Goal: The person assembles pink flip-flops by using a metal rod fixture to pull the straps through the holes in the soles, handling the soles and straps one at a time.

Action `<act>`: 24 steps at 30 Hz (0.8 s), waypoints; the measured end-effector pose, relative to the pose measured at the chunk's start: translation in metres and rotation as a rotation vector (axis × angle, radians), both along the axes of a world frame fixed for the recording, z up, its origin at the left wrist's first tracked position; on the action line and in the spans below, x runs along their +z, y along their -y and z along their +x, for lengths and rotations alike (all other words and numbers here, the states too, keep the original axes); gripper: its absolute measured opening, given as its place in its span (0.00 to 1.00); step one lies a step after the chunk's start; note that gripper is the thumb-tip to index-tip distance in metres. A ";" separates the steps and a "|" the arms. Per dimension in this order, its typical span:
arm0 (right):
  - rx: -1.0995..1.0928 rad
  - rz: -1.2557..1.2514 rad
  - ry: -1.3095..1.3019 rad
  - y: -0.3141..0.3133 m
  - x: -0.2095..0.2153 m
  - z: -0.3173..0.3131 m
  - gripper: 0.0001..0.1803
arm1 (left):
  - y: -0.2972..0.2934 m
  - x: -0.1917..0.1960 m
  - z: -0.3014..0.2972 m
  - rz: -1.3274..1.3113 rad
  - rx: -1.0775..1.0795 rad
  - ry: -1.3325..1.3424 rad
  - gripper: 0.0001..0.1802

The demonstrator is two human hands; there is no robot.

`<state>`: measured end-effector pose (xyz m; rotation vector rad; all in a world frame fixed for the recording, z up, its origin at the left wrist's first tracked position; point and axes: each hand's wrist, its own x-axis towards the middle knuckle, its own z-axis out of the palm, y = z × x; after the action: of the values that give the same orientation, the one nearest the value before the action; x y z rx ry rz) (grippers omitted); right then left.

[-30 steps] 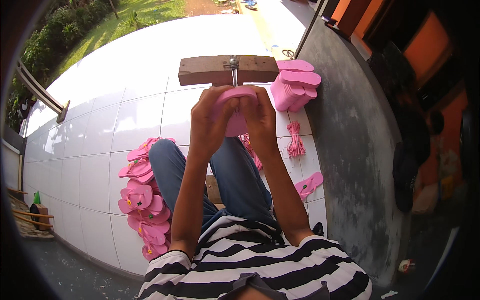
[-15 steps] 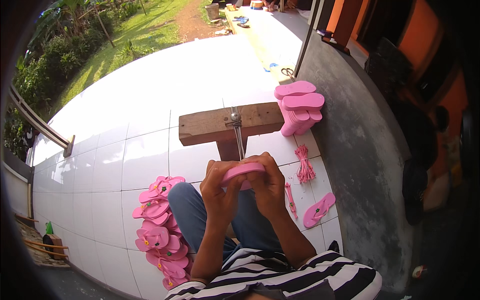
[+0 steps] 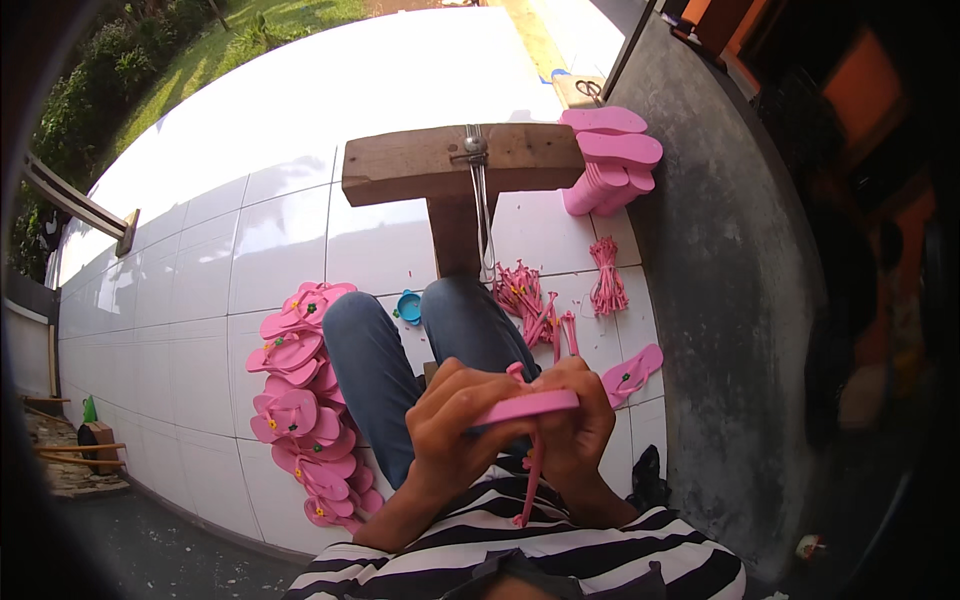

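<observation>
Pink sole (image 3: 525, 408) is at the near side of the wooden stand (image 3: 395, 172), visible edge running left-right; its pointing and long axis I cannot tell. Left hand (image 3: 450, 415) and right hand (image 3: 585, 420) clamp fingers on it. Unlike before, a strap (image 3: 533, 485) hangs below.

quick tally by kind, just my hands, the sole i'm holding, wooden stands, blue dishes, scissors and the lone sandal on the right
Hands (left hand, right hand): 2
Held sole: 1
Wooden stand: 1
Blue dish: 1
Scissors: 1
Lone sandal: 1
Total: 7
</observation>
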<state>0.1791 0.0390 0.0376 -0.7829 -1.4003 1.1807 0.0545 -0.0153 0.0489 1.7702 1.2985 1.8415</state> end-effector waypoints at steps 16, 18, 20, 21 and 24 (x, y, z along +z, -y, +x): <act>0.559 -0.613 -0.145 0.033 -0.015 0.004 0.23 | -0.018 -0.001 -0.044 -0.067 0.295 -0.263 0.17; 0.750 -0.773 -0.496 0.037 -0.038 0.002 0.29 | -0.016 -0.004 -0.039 -0.089 0.219 -0.214 0.18; 1.019 -0.899 -0.826 0.036 -0.057 -0.004 0.39 | -0.016 -0.020 -0.037 0.020 0.120 0.016 0.19; 0.977 -0.963 -0.896 0.033 -0.056 -0.008 0.41 | -0.016 -0.026 -0.036 0.075 0.067 0.133 0.19; 0.686 -1.054 -0.988 0.026 -0.058 -0.018 0.44 | -0.009 -0.035 -0.036 0.163 -0.034 0.415 0.16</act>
<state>0.1611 0.0134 -0.0204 -0.2227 -0.0966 2.4536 0.0189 -0.0067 0.0134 1.3622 0.9780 2.1964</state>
